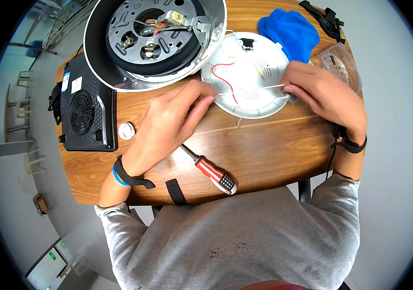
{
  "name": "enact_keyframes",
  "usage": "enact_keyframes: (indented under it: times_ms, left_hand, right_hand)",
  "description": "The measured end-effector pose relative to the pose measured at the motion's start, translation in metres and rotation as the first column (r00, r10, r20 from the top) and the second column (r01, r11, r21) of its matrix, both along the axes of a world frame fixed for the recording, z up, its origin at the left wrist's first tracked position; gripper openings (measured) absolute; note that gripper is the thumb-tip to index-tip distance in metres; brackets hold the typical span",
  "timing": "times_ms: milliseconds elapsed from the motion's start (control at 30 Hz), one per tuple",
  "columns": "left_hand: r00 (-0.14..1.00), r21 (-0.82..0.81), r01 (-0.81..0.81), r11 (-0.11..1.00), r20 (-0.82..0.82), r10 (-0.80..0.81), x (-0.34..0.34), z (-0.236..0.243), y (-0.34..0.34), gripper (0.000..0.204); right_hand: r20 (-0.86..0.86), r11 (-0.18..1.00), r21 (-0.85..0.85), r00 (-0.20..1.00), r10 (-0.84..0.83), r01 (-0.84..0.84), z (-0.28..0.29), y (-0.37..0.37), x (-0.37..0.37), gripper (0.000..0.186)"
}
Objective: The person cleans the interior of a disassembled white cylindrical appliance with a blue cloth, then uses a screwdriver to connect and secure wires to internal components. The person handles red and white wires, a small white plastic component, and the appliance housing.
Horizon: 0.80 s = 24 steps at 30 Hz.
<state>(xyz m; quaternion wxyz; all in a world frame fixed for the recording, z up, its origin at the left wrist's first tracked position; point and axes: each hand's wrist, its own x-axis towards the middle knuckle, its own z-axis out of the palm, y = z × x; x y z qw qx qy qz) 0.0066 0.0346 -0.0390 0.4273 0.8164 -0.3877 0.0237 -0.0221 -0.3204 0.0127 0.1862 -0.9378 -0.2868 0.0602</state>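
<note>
A round white plastic plate [249, 82] lies on the wooden table, with red, yellow and white wires across it and a small black part near its top. My left hand [170, 116] is at the plate's left edge, its fingers closed on a thin white wire [269, 87] that stretches over the plate to my right hand [320, 92], which pinches it near the right edge. Behind my left hand, a metal appliance housing [119, 72] holds a dark perforated disc with wiring and brackets. A red, white and black screwdriver [216, 176] lies below my left hand, its shaft partly hidden.
On the wooden table [274, 150]: a black cooling pad [85, 113], a white ring [126, 130], a blue cloth [288, 34], black straps [322, 17], a clear bag of small parts [341, 65] and a short black strap [175, 191]. Chairs [35, 162] stand beyond it.
</note>
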Motion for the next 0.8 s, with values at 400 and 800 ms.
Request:
enact_keyframes:
  times_ms: [400,800]
  left_hand:
    - [0.975,0.042,0.216,0.976,-0.073,-0.212,-0.002,-0.004,-0.043,0.01]
    - [0.991,0.077,0.134,0.988,-0.042,-0.131,0.015,-0.011,-0.061,0.011]
  right_hand:
    - [0.093,0.999,-0.033,0.996,-0.016,0.019,-0.007,-0.02,-0.018,0.022]
    - [-0.065,0.943,0.333,0.997,0.05,-0.025,-0.037,0.046,0.016,0.025]
